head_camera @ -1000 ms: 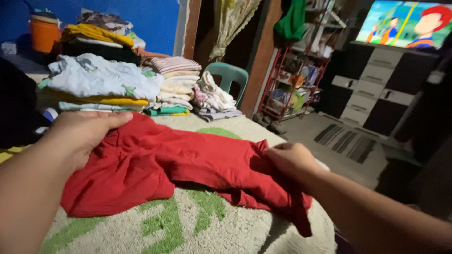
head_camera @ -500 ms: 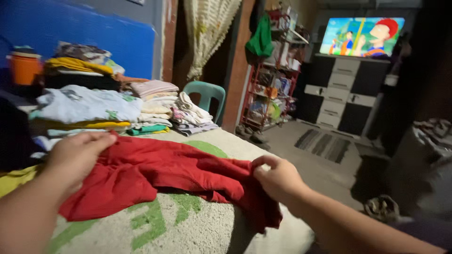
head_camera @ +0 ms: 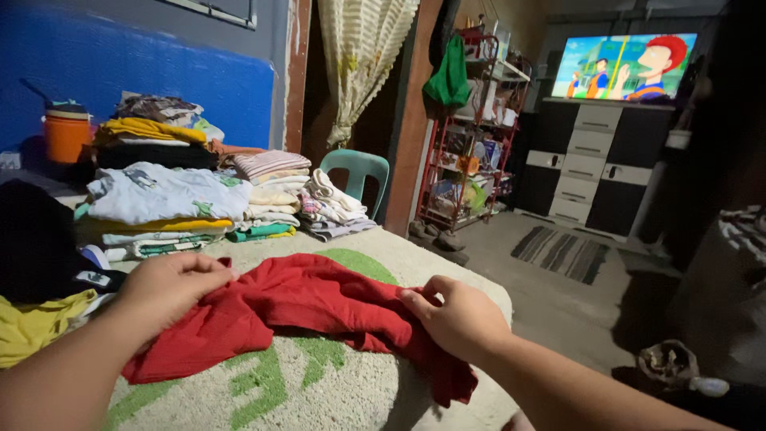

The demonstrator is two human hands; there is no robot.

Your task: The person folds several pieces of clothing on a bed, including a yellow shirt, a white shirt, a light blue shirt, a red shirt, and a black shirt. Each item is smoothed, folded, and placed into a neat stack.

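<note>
An orange lidded container (head_camera: 66, 134) stood at the far left against the blue wall (head_camera: 159, 72); what it held could not be seen. A red wire rack (head_camera: 471, 152) by the doorway was crowded with small items, too blurred to tell apart. The red garment (head_camera: 303, 307) lay rumpled across a cream rug with green markings (head_camera: 319, 383). The left hand (head_camera: 171, 287) pinched its upper left edge, fingers closed on the cloth, while the right hand (head_camera: 459, 315) gripped a bunched fold at its right side. Behind it sat stacks of folded clothes (head_camera: 183, 199), with a green plastic chair (head_camera: 359, 172) beyond. A television (head_camera: 626, 65) glowed over dark drawers (head_camera: 590, 160), and a striped mat (head_camera: 570, 254) lay on the floor.
</note>
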